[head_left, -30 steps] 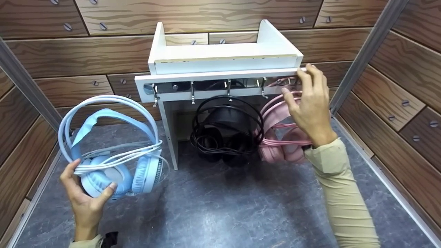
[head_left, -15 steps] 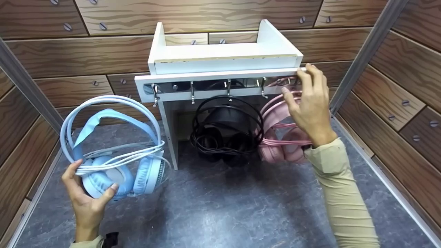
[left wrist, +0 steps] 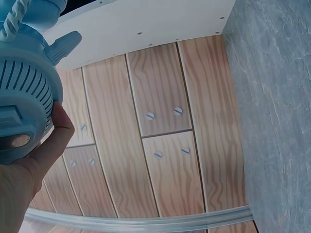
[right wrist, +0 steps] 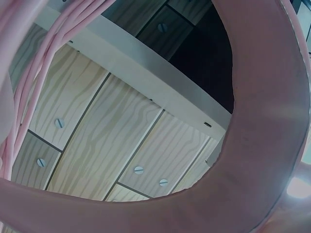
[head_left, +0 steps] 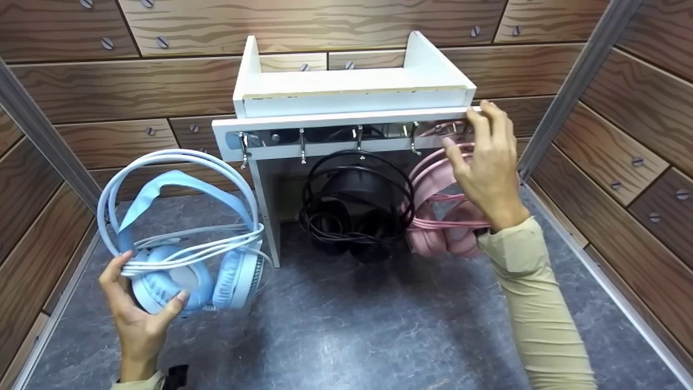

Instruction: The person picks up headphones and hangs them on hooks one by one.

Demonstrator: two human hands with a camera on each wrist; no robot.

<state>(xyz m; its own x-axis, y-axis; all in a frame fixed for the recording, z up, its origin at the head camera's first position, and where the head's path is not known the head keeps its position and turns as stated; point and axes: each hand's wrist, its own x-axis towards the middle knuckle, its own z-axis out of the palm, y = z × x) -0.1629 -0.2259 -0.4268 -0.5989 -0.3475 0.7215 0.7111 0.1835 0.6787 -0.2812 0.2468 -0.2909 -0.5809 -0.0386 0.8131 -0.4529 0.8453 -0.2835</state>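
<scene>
My left hand (head_left: pixel 135 319) grips blue headphones (head_left: pixel 231 279) by one ear cup, thumb in front, holding them upright left of a white shelf rack. Their pale cable is looped across the cups. The left wrist view shows the slotted outer face of a blue ear cup (left wrist: pixel 26 80) with fingers around its edge. At the rack's right end, my right hand (head_left: pixel 487 170) holds the hook rail (head_left: pixel 346 117), fingertips over its top edge and thumb at the front. Pink headphones (head_left: pixel 433 184) hang beneath that hand, their hook hidden. Black headphones (head_left: pixel 357 184) hang from a middle hook.
Bare metal hooks include the leftmost hook (head_left: pixel 243 149) and its neighbour (head_left: pixel 302 146). The rack's white upper shelf (head_left: pixel 335 81) has upright sides. Wood-patterned walls (head_left: pixel 135 92) enclose three sides, above a grey marbled floor (head_left: pixel 335 330). In the right wrist view, the pink headband (right wrist: pixel 267 111) fills much of the foreground.
My left hand and the blue headphones have shifted slightly to the right, nearer the rack. My right hand, the rack and the hanging headphones have stayed in place.
</scene>
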